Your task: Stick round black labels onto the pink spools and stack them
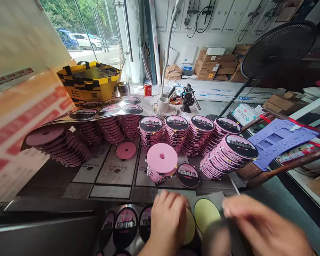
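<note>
My left hand [168, 218] lies on a silver sheet of round stickers [134, 241], its fingers curled together at the far edge. Black-and-pink stickers [126, 224] show left of this hand; pale yellow-green circles [206, 214] of bare backing show on its right. My right hand [266, 225], smeared by motion, pinches a dark round sticker [216, 236] at the sheet's right side. Just beyond the hands stand a stack of pink discs [162, 158] with a centre hole, edged with small pins, and a labelled disc [188, 175] lying flat.
Behind are several stacks of labelled pink discs [176, 123], a leaning stack [229, 156] and a single disc [126, 150]. Another sticker sheet [146, 106] lies across stacks at left. Farther off stand a yellow bag [93, 83], a red can [147, 89], a white cup [163, 105] and a fan [277, 49].
</note>
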`<state>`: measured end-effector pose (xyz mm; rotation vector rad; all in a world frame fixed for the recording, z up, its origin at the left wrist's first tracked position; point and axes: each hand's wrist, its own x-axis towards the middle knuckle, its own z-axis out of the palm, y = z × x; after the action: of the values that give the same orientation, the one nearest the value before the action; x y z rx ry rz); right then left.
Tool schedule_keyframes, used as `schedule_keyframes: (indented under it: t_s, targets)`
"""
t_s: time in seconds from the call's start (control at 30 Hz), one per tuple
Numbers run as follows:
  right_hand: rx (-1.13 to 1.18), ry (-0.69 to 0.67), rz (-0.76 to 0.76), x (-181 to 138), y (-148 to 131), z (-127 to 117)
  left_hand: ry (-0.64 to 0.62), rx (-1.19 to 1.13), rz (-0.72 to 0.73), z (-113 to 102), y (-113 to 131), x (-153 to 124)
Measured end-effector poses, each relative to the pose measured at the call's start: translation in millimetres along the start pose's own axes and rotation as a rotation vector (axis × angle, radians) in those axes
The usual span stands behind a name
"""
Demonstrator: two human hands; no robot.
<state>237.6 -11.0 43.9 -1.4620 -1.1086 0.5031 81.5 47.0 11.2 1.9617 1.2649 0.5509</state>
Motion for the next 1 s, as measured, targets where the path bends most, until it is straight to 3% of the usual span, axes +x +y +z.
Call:
schedule_keyframes:
  t_s: [0.03,0.13,0.2,0.27,0.37,0.5,0.67,0.8,1.0]
  targets:
    - [0.126,-0.049,0.154,23.5,-6.5,5.8,0.083,-0.026,0.050,-6.3,2.5,-6.5]
    - [0.562,-0.166,0.485,85.1,-15.2,38.3,0.520,-0.183,0.086,-30.1,1.9,-5.1]
    - [0.633,-0.240,0.534,108.9,-14.3,62.2,0.625,-0.247,-0.003,-45.3,-3.6,11.9]
    - [0.638,-0.289,0.544,117.6,-12.7,78.7,0.545,-0.304,-0.055,-55.5,-8.6,30.3]
    - [0.654,-0.299,0.554,110.1,-16.2,83.3,0.477,-0.411,-0.062,-58.9,-6.5,37.4]
    - [0.669,-0.241,0.560,77.7,-29.6,68.2,0.483,-0.718,-0.112,-53.4,10.3,4.0]
    - [0.642,-0.178,0.638,30.3,-29.2,58.4,0.204,-1.287,-0.405,-51.8,15.4,-32.0]
    - [0.652,-0.214,0.713,8.7,-15.4,57.0,0.061,-1.453,-0.510,-51.0,7.2,-39.2]
    - [0.550,-0.226,0.651,0.5,-5.2,52.3,-0.085,-1.516,-0.440,-48.4,-6.7,-46.6]
